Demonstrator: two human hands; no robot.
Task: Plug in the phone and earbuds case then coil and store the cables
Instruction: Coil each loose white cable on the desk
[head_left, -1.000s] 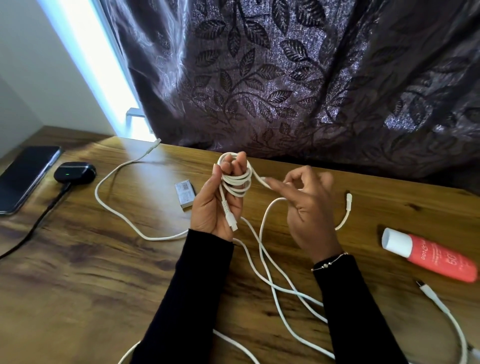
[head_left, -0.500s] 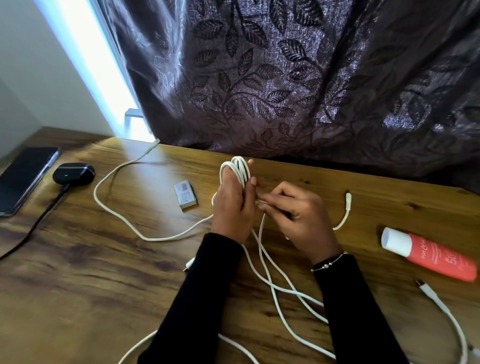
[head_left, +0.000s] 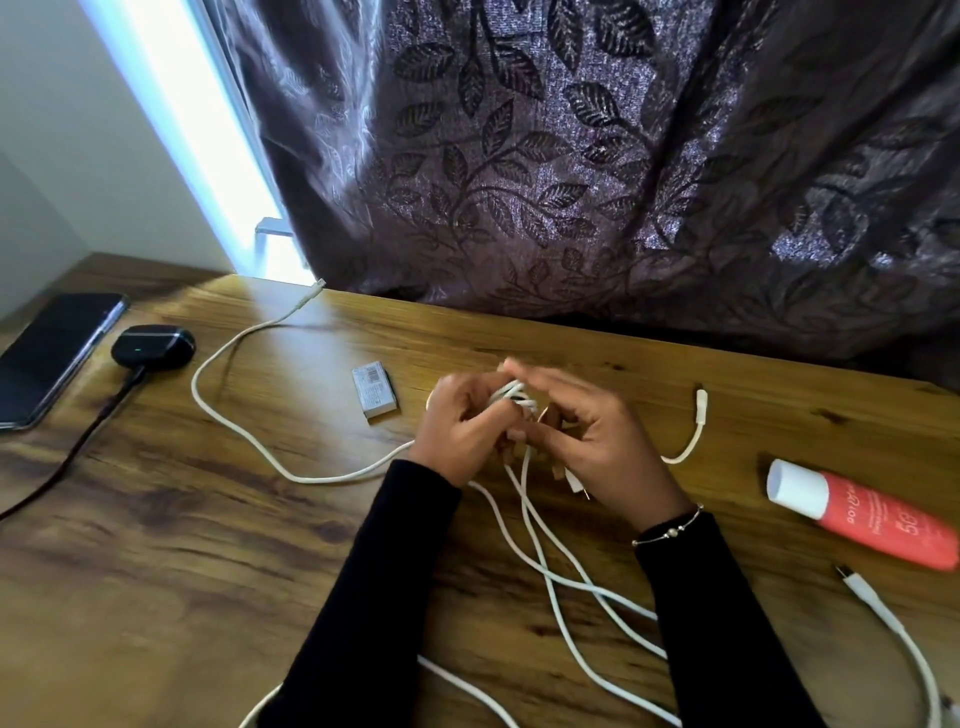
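We are in close over the wood-grain surface (head_left: 156, 545), and both hands are busy with the thin white charging cable (head_left: 519, 499). The left hand (head_left: 457, 431) has its fingers curled around a small bundle of loops, and the right hand (head_left: 597, 441) meets it with fingers bent onto the same bundle (how tightly it pinches, we cannot tell through the blur). The loose length trails back towards us in crossing strands.

The risk from here, we judge, is the loops springing open if either hand eases off, or the crossing strands knotting as they are drawn in.

Far left, the black slab phone (head_left: 52, 353) lies flat with the black oval earbuds case (head_left: 153, 345) just beside it, a dark lead running from the case. A small grey box (head_left: 374, 389) sits left of the hands, a coral tube with a white cap (head_left: 857, 514) to the right, and another white cable (head_left: 893, 629) near it. A purple leaf-patterned curtain (head_left: 571, 182) hangs behind.
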